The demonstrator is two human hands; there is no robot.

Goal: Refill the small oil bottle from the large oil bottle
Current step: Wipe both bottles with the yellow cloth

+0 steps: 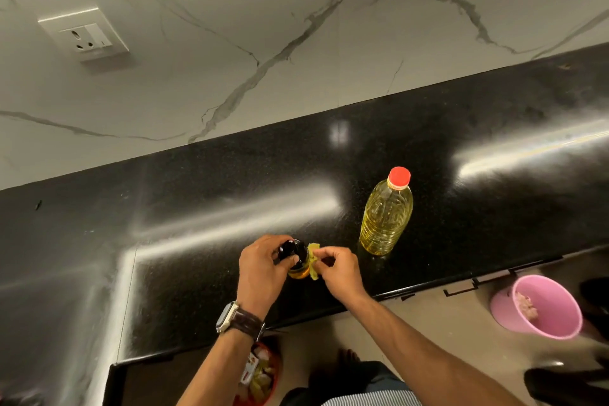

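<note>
- Head view: small oil bottle (298,260) stands on black counter (184,208), near front edge, between both hands.
- Left hand (262,269) sits over its dark cap (290,249), fingers and thumb curled round cap – grips it, prob. to twist.
- Right hand (336,269) pinches yellow label/tab (313,262) on bottle's side w/ thumb + fingertips; exact thing pinched hard to tell, partly hidden.
- Step, as judged: opening small bottle, cap not yet off. Pour not begun.
- Large oil bottle (385,214) stands upright, apart from hands, further back and to right; red cap (399,177) on, untouched.
- Next move calls for: cap off small bottle & set aside, then red cap off large one, then tilt large over small mouth. Small mouth looks narrow, so slow pour, steadying hand on small bottle; spill risk on glossy counter.
- Contents: large bottle nearly full of clear yellow oil. Small bottle shows a band of amber oil low down; level above hidden by hand.
- Off counter, lower right: pink bucket (540,306) on floor w/ some pale scraps inside.
- Below counter edge: red container (263,372) w/ packets, blurred.
- Watch (227,316) + dark strap on left wrist.
</note>
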